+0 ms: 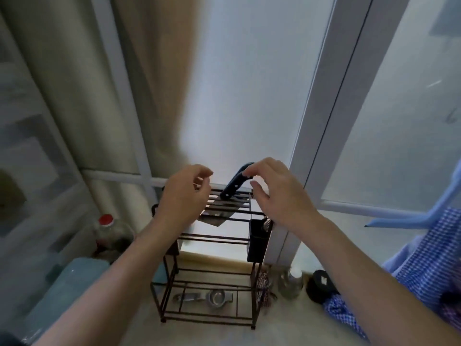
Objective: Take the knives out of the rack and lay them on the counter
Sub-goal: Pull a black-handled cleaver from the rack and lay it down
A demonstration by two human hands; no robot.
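Black wire rack [207, 283] stood at the worktop's [287, 318] far edge, knife [233, 189] slotted in its top, handle touched by right hand [277, 193] fingertips, grip loosely open, left hand [184, 196] raised beside, grip half-curled, holding nothing.

I count two hands, left [183, 196] and right [279, 193], one rack [207, 270], one knife [233, 189], one red-capped bottle [109, 233] far left, one strainer [217, 297] and one black caddy [258, 242].

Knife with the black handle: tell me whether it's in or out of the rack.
In. The knife stands tilted, its blade down between the rack top bars.
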